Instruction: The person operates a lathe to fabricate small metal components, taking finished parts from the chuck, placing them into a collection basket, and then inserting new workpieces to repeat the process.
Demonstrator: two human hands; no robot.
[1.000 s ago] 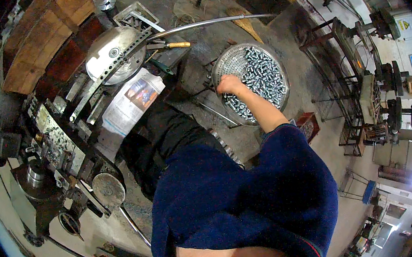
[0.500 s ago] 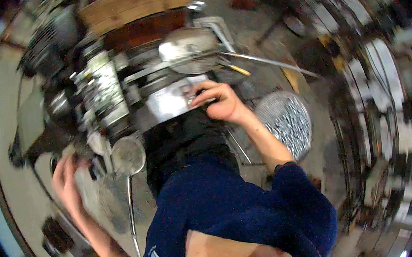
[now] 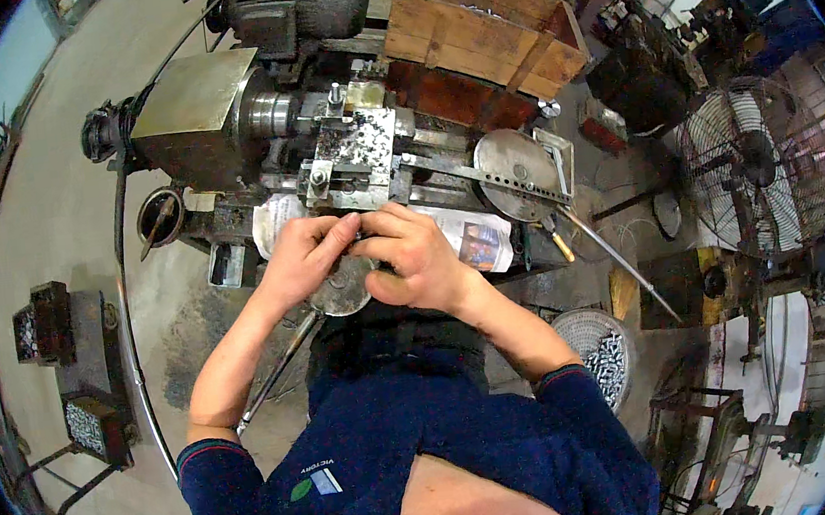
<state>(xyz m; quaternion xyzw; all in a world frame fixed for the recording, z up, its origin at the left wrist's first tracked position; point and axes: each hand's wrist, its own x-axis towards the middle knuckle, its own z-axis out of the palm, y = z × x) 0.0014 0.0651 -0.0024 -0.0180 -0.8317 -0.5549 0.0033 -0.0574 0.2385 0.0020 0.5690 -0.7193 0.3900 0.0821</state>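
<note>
My left hand (image 3: pixel 294 262) and my right hand (image 3: pixel 420 259) meet in front of a lathe-like machine, their fingertips touching. The left thumb and fingers are pressed together. On the right hand the fingers curl inward toward the left fingertips. Whatever is pinched between them is too small and covered to make out. Below the hands, a round grey metal disc (image 3: pixel 344 295) is partly hidden. Just beyond them lies the machine's metal slide (image 3: pixel 360 142), strewn with dark chips. A printed paper sheet (image 3: pixel 465 234) lies beside my right hand.
A round basket (image 3: pixel 604 358) of small metal parts stands by my right elbow. A yellow-handled tool (image 3: pixel 562 247) and a long rod (image 3: pixel 625 265) jut out at right. Behind are a wooden crate (image 3: pixel 475 35) and a motor (image 3: pixel 296 8); a large fan (image 3: pixel 754 161) stands at far right.
My left hand has come in from the far left, and the two hands now meet. The right hand has left the paper. My view has turned, showing more of the machine.
</note>
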